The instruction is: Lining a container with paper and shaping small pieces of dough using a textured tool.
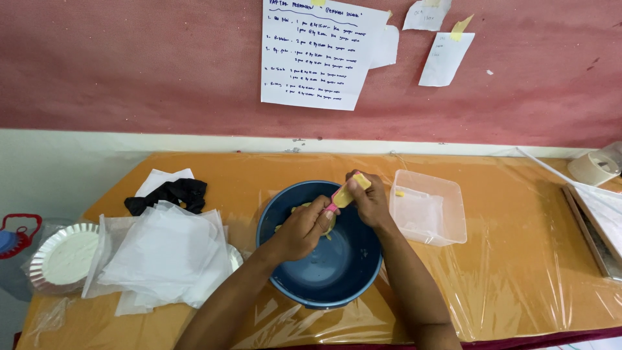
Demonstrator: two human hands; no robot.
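Observation:
Both my hands are over a dark blue round bowl [337, 272] in the middle of the orange table. My left hand [303, 228] is closed around a small yellowish piece of food above the bowl. My right hand [368, 198] grips a small tool with a pink handle and yellow end [345, 196], its tip against the piece in my left hand. A few yellow bits lie inside the bowl near my left hand.
A clear square plastic container [429, 207] with a yellow bit stands right of the bowl. White paper sheets [162, 256] and a black cloth [172, 193] lie at left, beside foil plates [61, 256]. A tape roll [593, 168] sits far right. Paper notes hang on the red wall.

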